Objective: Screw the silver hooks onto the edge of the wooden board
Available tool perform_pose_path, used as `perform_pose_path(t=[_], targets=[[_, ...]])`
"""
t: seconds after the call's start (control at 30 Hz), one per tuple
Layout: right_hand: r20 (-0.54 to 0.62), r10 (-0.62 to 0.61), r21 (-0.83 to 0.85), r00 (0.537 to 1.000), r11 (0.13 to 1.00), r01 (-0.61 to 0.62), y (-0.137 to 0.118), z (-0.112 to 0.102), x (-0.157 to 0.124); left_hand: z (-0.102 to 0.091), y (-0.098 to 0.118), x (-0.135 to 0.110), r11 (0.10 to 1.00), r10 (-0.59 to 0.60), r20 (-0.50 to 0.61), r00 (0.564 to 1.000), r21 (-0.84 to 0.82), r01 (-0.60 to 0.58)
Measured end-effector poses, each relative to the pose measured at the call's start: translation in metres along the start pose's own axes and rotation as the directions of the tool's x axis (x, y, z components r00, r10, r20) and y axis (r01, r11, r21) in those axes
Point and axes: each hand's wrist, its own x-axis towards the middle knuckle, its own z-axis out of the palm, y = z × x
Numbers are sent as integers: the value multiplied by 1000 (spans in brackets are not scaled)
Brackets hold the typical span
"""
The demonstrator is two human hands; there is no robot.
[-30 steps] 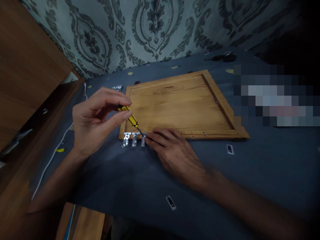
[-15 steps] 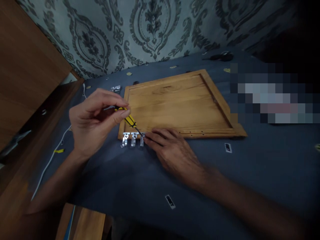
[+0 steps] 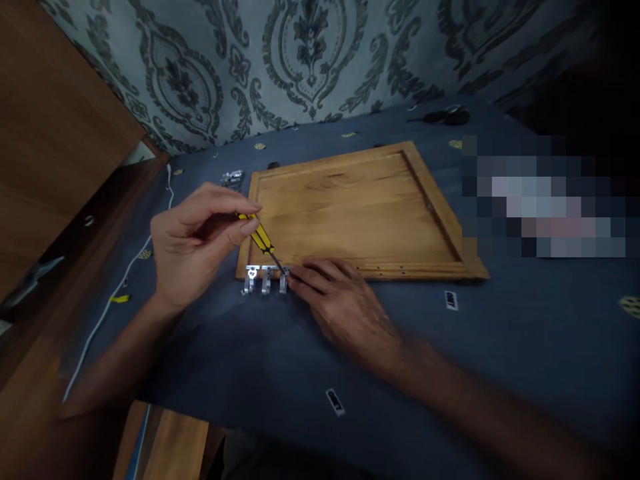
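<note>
A yellow-and-black screwdriver (image 3: 261, 237) is pinched between the thumb and fingers of my left hand (image 3: 193, 240). It slants down to the right, its tip at the rightmost of three silver metal hooks (image 3: 283, 285). My right hand (image 3: 345, 300) lies low over the near edge of a framed wooden panel (image 3: 355, 200), its fingertips against that same hook; the thumb is hidden. The left hook (image 3: 251, 280) and the middle hook (image 3: 267, 283) sit in a row along the panel's near edge, hanging over it. Small dark holes mark the edge to the right of my fingers.
Loose metal pieces (image 3: 232, 179) lie behind the panel's left corner. A white cord (image 3: 100, 320) with a yellow tag runs along the left. A dark object (image 3: 445, 115) lies at the back. The dark blue patterned cloth (image 3: 250, 360) covers the surface; a blurred patch hides the right side.
The view has shifted slightly. The left hand has turned a little on the screwdriver, whose tip stays at the rightmost hook. My right hand has hardly moved.
</note>
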Motion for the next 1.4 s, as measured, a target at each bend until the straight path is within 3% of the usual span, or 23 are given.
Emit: perform_pose_path(t=[0.2, 0.4, 0.6, 0.83, 1.07, 1.3, 1.4], targets=[[18, -5, 25, 1000, 1000, 5, -1, 0, 0, 1, -5, -2, 986, -126, 75, 989, -101, 134], [35, 1, 27, 999, 1000, -2, 0, 0, -1, 1, -6, 1, 998, -28, -5, 1000, -51, 27], [29, -14, 11, 999, 1000, 14, -1, 0, -1, -5, -4, 2, 992, -103, 106, 989, -65, 110], [52, -2, 15, 999, 1000, 1, -1, -2, -1, 3, -8, -1, 998, -15, -26, 1000, -66, 14], [31, -10, 26, 999, 1000, 9, 0, -2, -1, 2, -6, -5, 984, -115, 71, 991, -129, 124], [18, -18, 28, 1000, 999, 17, 0, -1, -1, 7, -2, -7, 999, -32, -29, 999, -1, 32], [23, -19, 19, 1000, 1000, 18, 0, 0, -1, 3, 0, -6, 1000, -8, 29, 1000, 1, 8]])
